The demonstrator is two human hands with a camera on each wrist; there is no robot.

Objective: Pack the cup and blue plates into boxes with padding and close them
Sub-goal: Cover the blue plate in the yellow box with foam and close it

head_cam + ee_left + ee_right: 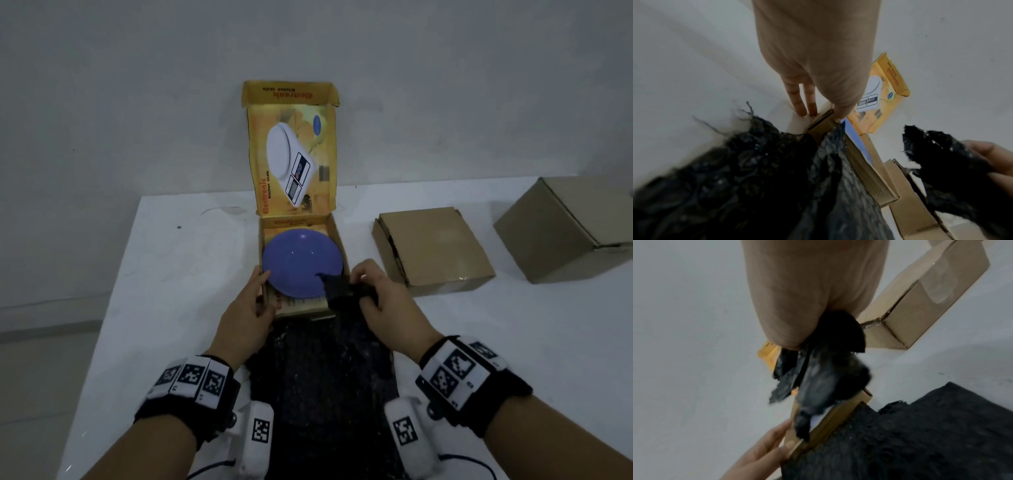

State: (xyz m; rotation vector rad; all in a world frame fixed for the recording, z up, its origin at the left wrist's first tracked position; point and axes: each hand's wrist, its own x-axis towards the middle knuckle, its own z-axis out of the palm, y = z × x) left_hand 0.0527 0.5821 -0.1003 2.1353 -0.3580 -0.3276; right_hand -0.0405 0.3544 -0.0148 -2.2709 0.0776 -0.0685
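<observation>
A blue plate (299, 262) lies in the yellow kitchen-scale box (337, 240), whose lid (294, 150) stands upright against the wall. My left hand (251, 301) holds the box's near left corner (822, 120), fingers straight along its outer side (789, 443). My right hand (376, 291) grips a wad of black bubble wrap (337, 286) (822, 374) above the box's near right corner, overlapping the plate's rim. A long black padding sheet (325, 377) (735, 178) lies on the white table between my forearms. No cup is in view.
A flat shut cardboard box (435, 250) sits right of the yellow box, and a taller shut cardboard box (565, 226) stands at the far right. The white table (178, 260) ends at a wall behind and drops off on the left.
</observation>
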